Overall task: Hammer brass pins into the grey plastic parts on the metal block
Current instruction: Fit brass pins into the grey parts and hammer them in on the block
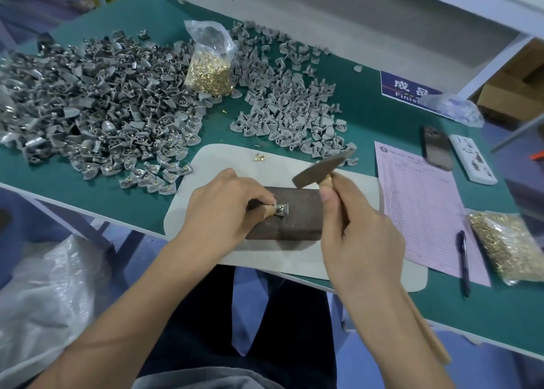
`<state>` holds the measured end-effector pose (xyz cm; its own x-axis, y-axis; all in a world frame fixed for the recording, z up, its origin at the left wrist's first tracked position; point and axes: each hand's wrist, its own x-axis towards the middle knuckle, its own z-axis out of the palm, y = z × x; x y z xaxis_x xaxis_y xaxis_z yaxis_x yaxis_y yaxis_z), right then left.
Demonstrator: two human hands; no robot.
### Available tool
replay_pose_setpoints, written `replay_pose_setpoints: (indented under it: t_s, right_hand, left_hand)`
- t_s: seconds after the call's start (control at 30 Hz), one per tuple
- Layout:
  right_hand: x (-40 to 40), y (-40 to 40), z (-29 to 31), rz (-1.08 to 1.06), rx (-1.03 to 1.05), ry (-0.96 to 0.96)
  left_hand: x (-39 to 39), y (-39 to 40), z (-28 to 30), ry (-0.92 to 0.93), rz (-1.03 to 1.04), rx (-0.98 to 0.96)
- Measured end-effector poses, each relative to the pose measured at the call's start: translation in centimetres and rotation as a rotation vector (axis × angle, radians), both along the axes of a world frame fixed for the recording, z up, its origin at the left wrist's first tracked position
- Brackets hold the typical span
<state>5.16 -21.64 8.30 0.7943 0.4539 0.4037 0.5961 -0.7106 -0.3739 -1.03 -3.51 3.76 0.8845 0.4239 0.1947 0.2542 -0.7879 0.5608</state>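
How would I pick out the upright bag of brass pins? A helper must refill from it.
Start at the green table and its two grey heaps of plastic parts. The clear upright bag stands in the gap between them, gold pins filling its lower half; the other pin bag lies flat beside the pink form.

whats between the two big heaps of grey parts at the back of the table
In the head view, an upright clear bag of brass pins stands between the left heap and the right heap, with bare green table in front.

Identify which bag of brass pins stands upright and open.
The bag amid the grey parts, at the table's far side; the other bag lies flat beside the pen.
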Motion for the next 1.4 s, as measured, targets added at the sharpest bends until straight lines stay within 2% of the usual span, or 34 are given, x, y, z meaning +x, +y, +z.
replay_pose_setpoints:
  t_s: [0.13, 0.27, 0.3, 0.4, 0.57, 0.7, 0.8, 0.83, 0.87, 0.93, 1.0, 1.03, 1.1, 1.27, 1.4]
  right_hand:
    - [0.4, -0.4, -0.4, 0.089, -0.192, 0.21]
    - [0.8, -0.6, 0.0, 0.009, 0.056, 0.091]
    - [0.6, -0.3, 0.0, 0.021, 0.051, 0.092]
    - [0.4, -0.4, -0.5, 0.081, -0.216, 0.175]
    - [2.6, -2.1, -0.7, -0.105, -0.099, 0.192]
    - [5.2, -3.3, -3.2, -0.278, -0.226, 0.248]
    - [5.5, -3.3, -4.3, -0.331, -0.32, 0.369]
    - [5.4, -3.3, -4.5, -0.328, -0.369, 0.339]
    - [5.3, -3.2, -4.5, -0.301, -0.367, 0.266]
    - [4.7, -2.6, -4.2, -0.165, -0.155, 0.139]
    - [3.6, -0.9, -3.4, 0.092, 0.077, 0.123]
    - [3.0, 0.2, -3.1, 0.214, 0.114, 0.134]
    - [1.9, 2.6, -2.6, 0.351, 0.058, 0.105]
    - [0.4, 8.0, -2.6, 0.453, -0.11, 0.091]
    - [-1.0, 12.3, -3.6, 0.545, -0.223, 0.118]
  left_hand:
    - [-0.1, 0.0, 0.1, 0.001, 0.011, 0.008]
    - [0.0, 0.1, 0.1, -0.004, 0.005, 0.02]
    - [0.0, 0.1, 0.1, -0.014, 0.006, 0.022]
    - [-0.1, 0.0, 0.0, -0.025, 0.004, 0.032]
    - [-0.2, 0.0, 0.0, -0.034, 0.004, 0.006]
    - [-0.2, 0.0, 0.0, -0.006, -0.001, -0.006]
    - [-0.1, 0.1, -0.2, -0.001, -0.005, 0.001]
    - [-0.1, 0.0, -0.4, -0.007, -0.003, -0.004]
    - [-0.3, -0.2, -0.6, -0.022, 0.0, -0.017]
    - [-0.6, -1.0, -1.1, -0.075, -0.003, -0.077]
    - [-1.1, -1.6, -1.7, -0.136, 0.012, -0.15]
    - [-1.4, -1.6, -1.9, -0.165, 0.026, -0.177]
    - [-2.2, -1.2, -2.3, -0.214, 0.06, -0.233]
    - [-5.4, 1.8, -3.3, -0.25, 0.185, -0.217]
    - [-8.2, 4.2, -4.3, -0.178, 0.335, -0.159]
